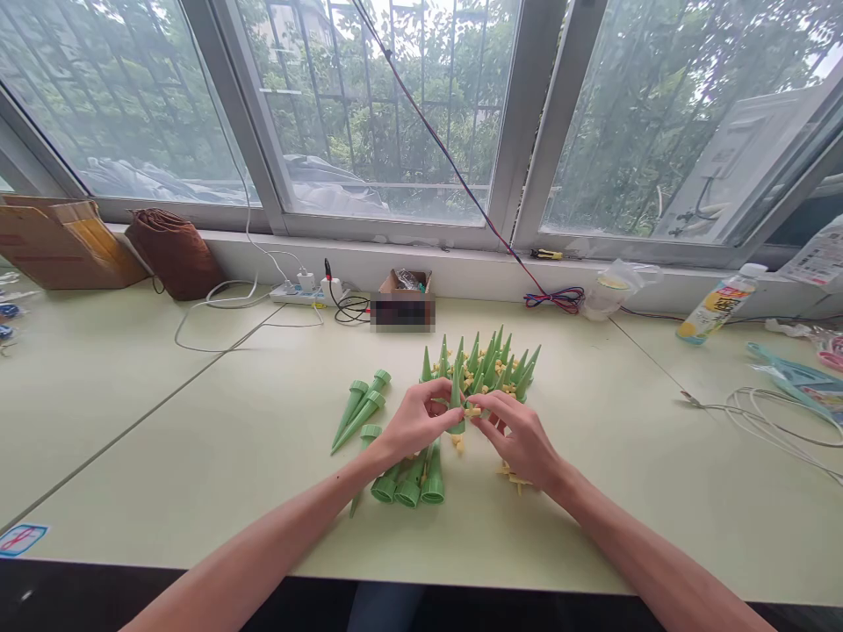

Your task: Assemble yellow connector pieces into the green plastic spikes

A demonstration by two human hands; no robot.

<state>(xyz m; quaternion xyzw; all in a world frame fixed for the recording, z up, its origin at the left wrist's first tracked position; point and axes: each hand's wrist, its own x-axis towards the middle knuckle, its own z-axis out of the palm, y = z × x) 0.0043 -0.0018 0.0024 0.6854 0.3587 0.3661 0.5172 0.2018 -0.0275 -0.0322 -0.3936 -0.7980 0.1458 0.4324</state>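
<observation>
In the middle of the head view, my left hand [418,420] is closed around a green plastic watering spike [456,384], its tip pointing up. My right hand [520,432] pinches a small yellow valve piece [472,411] against the spike's side; whether it is seated cannot be seen. Behind my hands stand several green spikes [491,355] with yellow pieces among them. Left of my left hand lie a few loose spikes [359,405]. More spikes [408,491] lie below my left wrist, wide ends facing me. Loose yellow pieces [514,477] rest under my right hand, partly hidden.
A small cardboard box [407,283] and a power strip [296,292] sit by the window. Further right are a bundled red-blue cable [554,300], a plastic bag [609,294], a bottle [721,303] and a white cable [770,412]. A brown bag [175,254] stands left.
</observation>
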